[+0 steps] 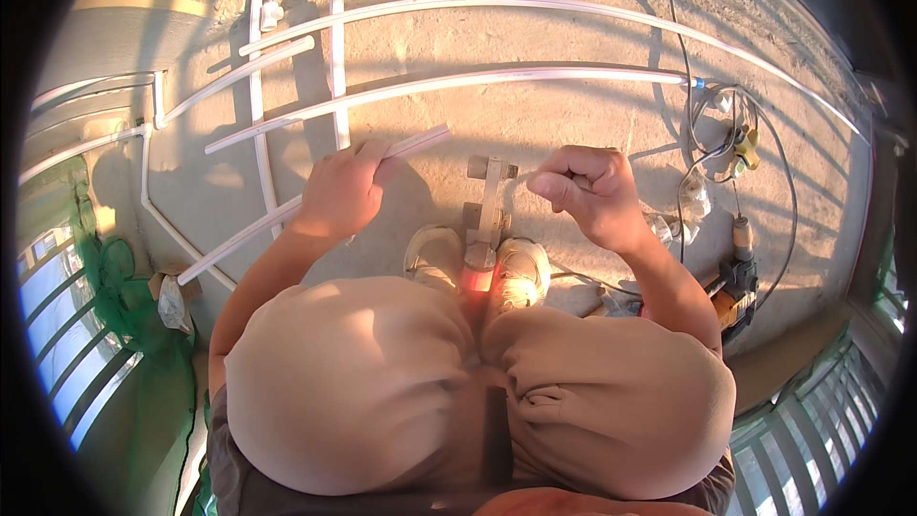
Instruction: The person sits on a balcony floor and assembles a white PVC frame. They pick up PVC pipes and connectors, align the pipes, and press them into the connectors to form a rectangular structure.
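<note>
My left hand (342, 189) is closed around a short white plastic pipe (420, 140). The pipe slants from the lower left up past my fingers, its far end free in the air. To the right, my right hand (594, 189) hovers with fingers curled and thumb bent in; whether anything is inside cannot be seen. Between my two shoes stands a pipe fusion iron (491, 193), a narrow plate with round sockets on its sides and a red part toward me. Neither hand touches it.
Long white pipes (449, 84) lie across the concrete floor ahead, crossing other pipes at left. A rotary hammer drill (735, 277), looped cables (798, 201) and clear plastic bags (695, 199) are at right. Green netting (119, 277) hangs by the left railing.
</note>
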{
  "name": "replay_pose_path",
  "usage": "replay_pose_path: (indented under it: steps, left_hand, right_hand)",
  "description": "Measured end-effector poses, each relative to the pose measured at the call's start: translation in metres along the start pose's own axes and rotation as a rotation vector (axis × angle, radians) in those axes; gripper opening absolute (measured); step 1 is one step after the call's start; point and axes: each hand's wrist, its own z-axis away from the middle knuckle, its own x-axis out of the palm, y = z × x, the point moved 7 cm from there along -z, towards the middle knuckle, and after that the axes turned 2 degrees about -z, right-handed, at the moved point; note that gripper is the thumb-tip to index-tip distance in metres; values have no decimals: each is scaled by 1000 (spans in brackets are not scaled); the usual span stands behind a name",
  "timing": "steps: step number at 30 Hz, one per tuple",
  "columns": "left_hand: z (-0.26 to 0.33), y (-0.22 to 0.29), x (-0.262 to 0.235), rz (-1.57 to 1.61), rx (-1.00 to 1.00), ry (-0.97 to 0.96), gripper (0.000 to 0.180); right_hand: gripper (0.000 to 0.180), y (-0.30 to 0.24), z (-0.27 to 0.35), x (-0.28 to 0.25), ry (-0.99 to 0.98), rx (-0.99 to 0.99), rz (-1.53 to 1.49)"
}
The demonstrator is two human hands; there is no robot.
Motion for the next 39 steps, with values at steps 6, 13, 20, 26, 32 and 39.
replay_pose_path:
  steps: [6,13,20,26,32,39]
  left_hand:
    - [-47,100,-63,-43,360,65,27]
    - [-73,144,-65,-183,595,144,27]
    - [-63,166,-70,-554,821,386,18]
    - [-76,182,-84,-465,834,554,19]
    - [-116,116,-108,-535,489,590,8]
    - [-61,-114,-228,-657,-365,689,27]
  right_hand:
    - [53,-24,-4,-22,324,-278,190]
    - [27,-3,-9,-36,339,-222,-209]
    - [41,35,-9,-46,219,418,-882]
    - [42,25,-16,-48,290,40,-925]
    - [24,108,18,-213,872,-43,-933]
    - [24,177,159,-352,991,23,-788]
